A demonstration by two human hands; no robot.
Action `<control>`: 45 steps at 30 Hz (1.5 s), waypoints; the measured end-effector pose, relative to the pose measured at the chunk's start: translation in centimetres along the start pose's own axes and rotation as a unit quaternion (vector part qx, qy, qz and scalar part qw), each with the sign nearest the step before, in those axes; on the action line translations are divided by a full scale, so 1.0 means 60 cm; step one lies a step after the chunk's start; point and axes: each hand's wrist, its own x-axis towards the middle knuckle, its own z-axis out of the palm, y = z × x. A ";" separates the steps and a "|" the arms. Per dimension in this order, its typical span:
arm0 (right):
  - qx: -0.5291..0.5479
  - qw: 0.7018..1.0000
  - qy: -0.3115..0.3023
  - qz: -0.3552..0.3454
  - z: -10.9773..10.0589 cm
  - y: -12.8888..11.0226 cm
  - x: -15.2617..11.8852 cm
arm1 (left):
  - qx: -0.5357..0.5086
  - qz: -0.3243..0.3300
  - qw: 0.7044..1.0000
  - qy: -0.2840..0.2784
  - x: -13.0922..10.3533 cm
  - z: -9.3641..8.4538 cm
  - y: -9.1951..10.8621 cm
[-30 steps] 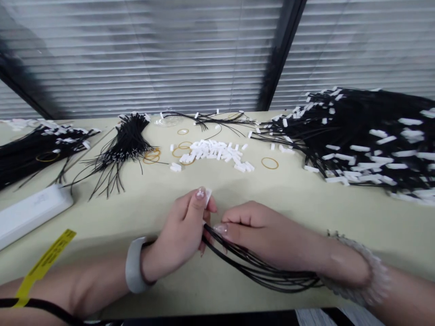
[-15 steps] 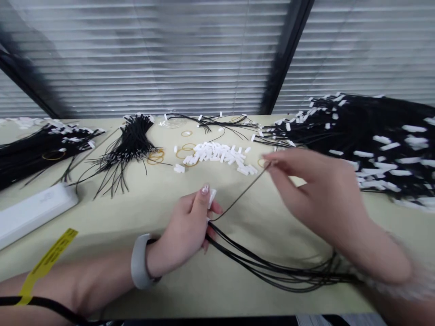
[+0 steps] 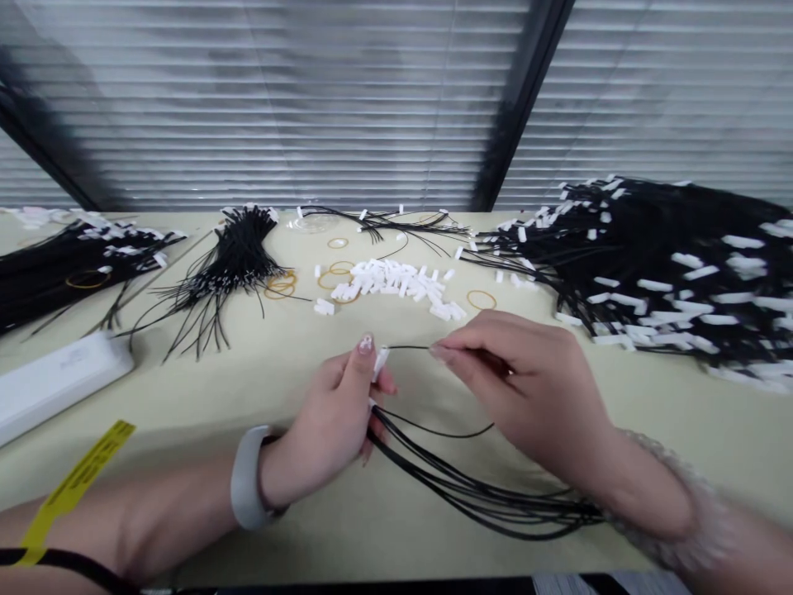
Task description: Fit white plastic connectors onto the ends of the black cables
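My left hand (image 3: 338, 417) is closed, pinching a small white connector (image 3: 380, 362) between thumb and fingers. The same hand also grips a bundle of black wires (image 3: 471, 487) that loops off to the right, under my right wrist. In my right hand (image 3: 520, 380), thumb and forefinger pinch one thin black wire (image 3: 409, 347). That wire's end meets the top of the white connector; whether it sits inside cannot be told. Another stretch of thin wire curves from the left fingers to below my right hand.
Loose white connectors (image 3: 396, 281) lie in a heap beyond my hands, near yellow rubber bands (image 3: 481, 299). Black wire bundles rest at left (image 3: 55, 268), at centre-left (image 3: 244, 248) and in a large pile at right (image 3: 681, 240). A white power strip (image 3: 68, 376) sits at left.
My right hand has moved left and down, bringing the pinched wire end to the white connector. The left hand has hardly moved and keeps its hold.
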 end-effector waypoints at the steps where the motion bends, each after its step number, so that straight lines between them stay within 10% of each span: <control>1: -0.009 1.000 -0.005 -0.014 0.005 -0.001 -0.002 | -0.001 -0.001 1.000 -0.002 0.000 0.000 0.000; 39: -0.081 0.990 -0.060 -0.096 0.032 0.009 -0.012 | 0.110 0.057 0.990 -0.062 -0.014 0.001 0.013; 45: -0.142 0.979 0.065 -0.130 0.009 0.004 -0.003 | 0.073 0.034 0.996 -0.034 -0.007 0.002 0.011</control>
